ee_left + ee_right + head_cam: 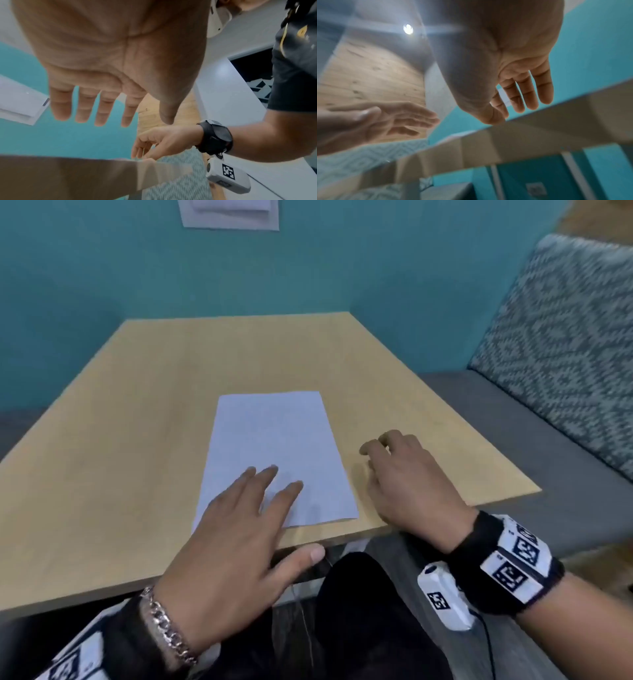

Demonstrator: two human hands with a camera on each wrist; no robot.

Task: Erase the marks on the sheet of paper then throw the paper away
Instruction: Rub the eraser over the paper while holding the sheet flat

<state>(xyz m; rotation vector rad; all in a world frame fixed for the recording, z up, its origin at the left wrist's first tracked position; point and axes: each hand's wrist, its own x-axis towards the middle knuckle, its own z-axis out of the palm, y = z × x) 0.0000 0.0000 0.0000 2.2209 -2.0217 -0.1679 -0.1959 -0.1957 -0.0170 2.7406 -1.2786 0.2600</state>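
A white sheet of paper (277, 457) lies on a wooden table (137, 405), the left hand (236, 529) spread above its near corner and the right hand (407, 484) loosely curled and empty beside it; no eraser is visible, so the sheet is best pinned flat first.

This looks like a small sitting booth in an office or a study room. A plain wood table (137, 392) is pushed up against a teal wall (102, 268), and a bench (496, 419) with a gray seat and a soft patterned back (561, 344) runs along its right edge. A white box (228, 213) hangs on the wall above the table's far edge.
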